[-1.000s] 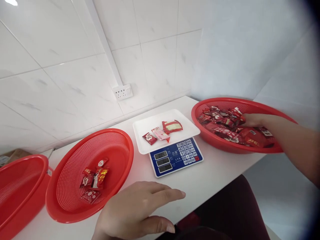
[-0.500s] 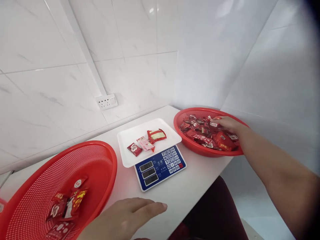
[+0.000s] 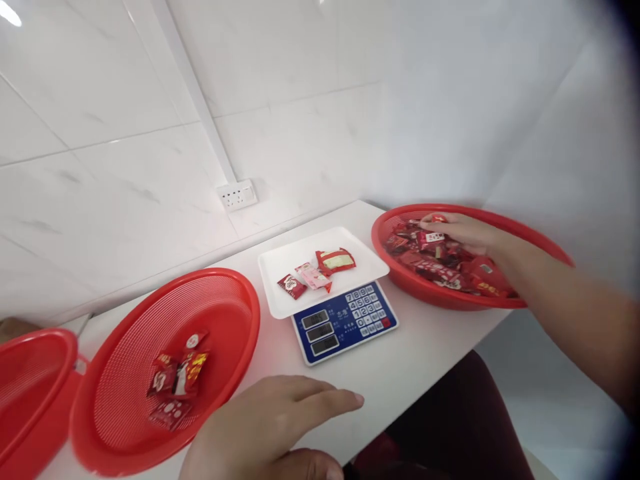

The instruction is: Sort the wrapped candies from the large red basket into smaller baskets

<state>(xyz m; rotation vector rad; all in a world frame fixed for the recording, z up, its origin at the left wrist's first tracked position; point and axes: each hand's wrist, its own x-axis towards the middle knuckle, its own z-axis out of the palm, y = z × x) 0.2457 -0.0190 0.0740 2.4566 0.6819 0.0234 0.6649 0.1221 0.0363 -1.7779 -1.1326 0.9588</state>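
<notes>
My right hand (image 3: 465, 232) reaches into the full red basket (image 3: 425, 293) on the right, fingers closed on a small red snack packet (image 3: 438, 219) at the top of the heap. More red packets (image 3: 435, 267) lie beneath and around it. My left hand (image 3: 280, 417) is open and holds nothing, its fingers stretched out over the near side of the table, in front of the digital scale (image 3: 345, 323). On the scale's white tray (image 3: 280, 257) lie a dark red packet (image 3: 292, 286), a pink packet (image 3: 313, 276) and a red-and-cream packet (image 3: 336, 260).
Left of the scale, a red basket (image 3: 235, 287) holds several snack packets (image 3: 175, 380). Another red basket (image 3: 30, 400) stands at the far left edge. Behind the white table (image 3: 270, 347) rises a tiled wall with a socket (image 3: 237, 195).
The view has swung left, so everything sits further right and more of the far-left basket shows. My right hand stays in the right basket; my left hand stays open.
</notes>
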